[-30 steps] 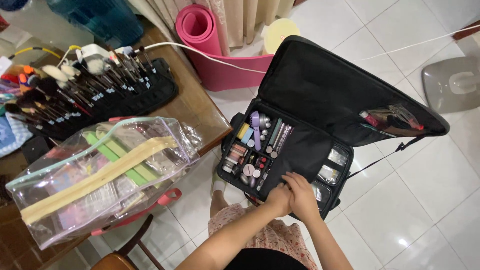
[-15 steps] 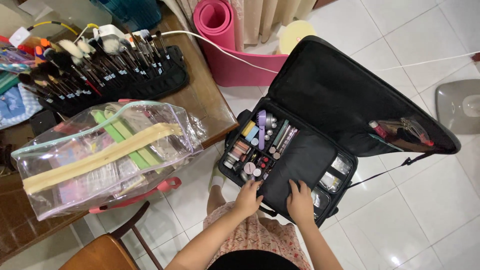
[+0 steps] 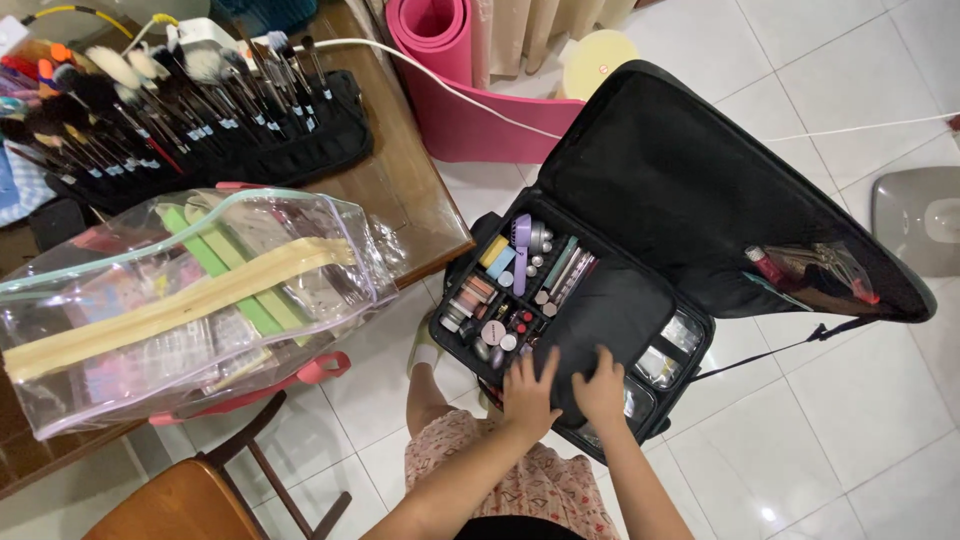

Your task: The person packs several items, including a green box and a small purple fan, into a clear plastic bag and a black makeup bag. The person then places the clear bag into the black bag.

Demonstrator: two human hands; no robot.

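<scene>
Left hand (image 3: 527,392) and right hand (image 3: 601,385) spread open, flat on black pouch (image 3: 600,315) inside open makeup case (image 3: 690,170) on floor; cosmetics (image 3: 505,290) just beside.

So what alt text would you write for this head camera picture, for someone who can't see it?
Seen from above, a person's left hand and right hand press flat on the black padded divider inside an open black makeup case on the white tiled floor. To the left, a wooden table holds a clear zippered bag and a brush roll.
</scene>
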